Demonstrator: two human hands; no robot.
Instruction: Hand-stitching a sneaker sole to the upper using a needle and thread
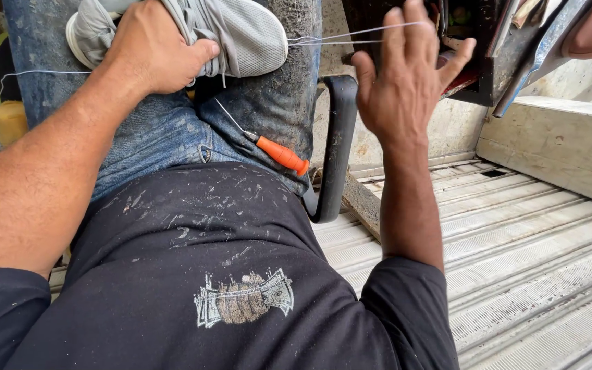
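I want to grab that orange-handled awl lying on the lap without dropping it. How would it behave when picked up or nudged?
The awl looks stiff and light: a thin metal shaft in a short orange handle. The round handle, resting on sloping jeans, could probably roll or slide off if nudged. The fine point may prick, so gripping the handle seems safer.

Even, soft daylight, faint shadows, no glare; focus sharp centrally, with probably slight wide-angle stretching at the edges.
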